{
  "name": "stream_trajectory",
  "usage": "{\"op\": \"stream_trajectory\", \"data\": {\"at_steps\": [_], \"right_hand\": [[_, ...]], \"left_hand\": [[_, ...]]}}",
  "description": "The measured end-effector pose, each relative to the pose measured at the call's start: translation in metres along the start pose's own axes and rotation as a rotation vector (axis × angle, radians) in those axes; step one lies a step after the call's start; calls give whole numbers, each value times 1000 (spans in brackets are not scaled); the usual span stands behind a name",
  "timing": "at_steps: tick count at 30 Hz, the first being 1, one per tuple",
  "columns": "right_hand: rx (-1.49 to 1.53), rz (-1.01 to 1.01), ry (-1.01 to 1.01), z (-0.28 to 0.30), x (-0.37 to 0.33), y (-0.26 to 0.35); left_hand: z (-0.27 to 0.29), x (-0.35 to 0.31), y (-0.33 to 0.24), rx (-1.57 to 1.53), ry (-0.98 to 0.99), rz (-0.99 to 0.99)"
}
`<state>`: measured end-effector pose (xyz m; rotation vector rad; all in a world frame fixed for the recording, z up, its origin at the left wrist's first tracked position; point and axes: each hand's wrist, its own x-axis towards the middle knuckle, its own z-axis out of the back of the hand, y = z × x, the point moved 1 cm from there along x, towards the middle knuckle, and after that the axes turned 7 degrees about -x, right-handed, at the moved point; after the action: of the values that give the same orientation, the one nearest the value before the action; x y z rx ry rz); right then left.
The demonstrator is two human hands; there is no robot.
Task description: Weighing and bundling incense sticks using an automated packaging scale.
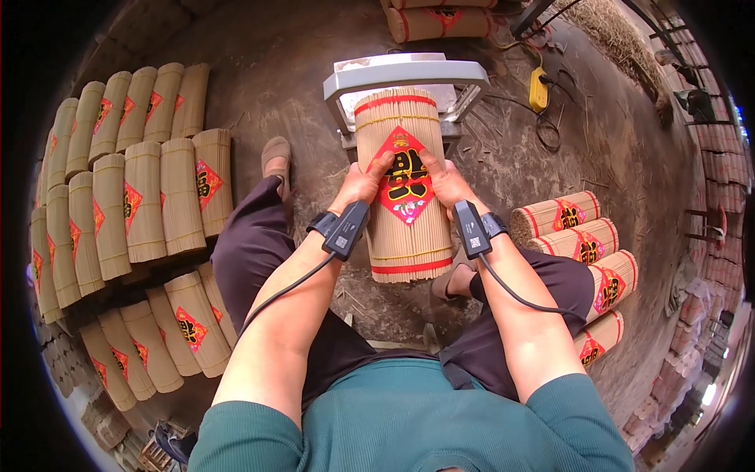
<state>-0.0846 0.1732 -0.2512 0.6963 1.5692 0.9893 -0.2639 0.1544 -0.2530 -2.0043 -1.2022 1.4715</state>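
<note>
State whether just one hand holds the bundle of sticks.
No, the left hand and the right hand both hold the bundle, one at each side.

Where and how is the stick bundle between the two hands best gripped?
Likely at mid-length of the stick bundle, coming from both long sides as the left hand and right hand do: it is long, roughly cylindrical and banded near both ends.

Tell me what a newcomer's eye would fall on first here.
The thick tan bundle of thin sticks with a red diamond label, held at centre between the left hand and right hand. Then the black rectangular devices strapped behind both hands, and the rows of similar tan bundles at left.
</note>
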Motion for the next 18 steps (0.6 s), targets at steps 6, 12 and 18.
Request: {"op": "stream_trajectory", "data": {"at_steps": [6, 12, 18], "right_hand": [[-4, -11, -10, 2, 5, -6], [-107, -91, -114, 11, 17, -27], [29, -23, -52, 0, 5, -8]], "left_hand": [[7, 10, 10, 30, -36, -16], [9, 16, 15, 46, -1, -2], [13, 14, 12, 57, -34, -42]]}}
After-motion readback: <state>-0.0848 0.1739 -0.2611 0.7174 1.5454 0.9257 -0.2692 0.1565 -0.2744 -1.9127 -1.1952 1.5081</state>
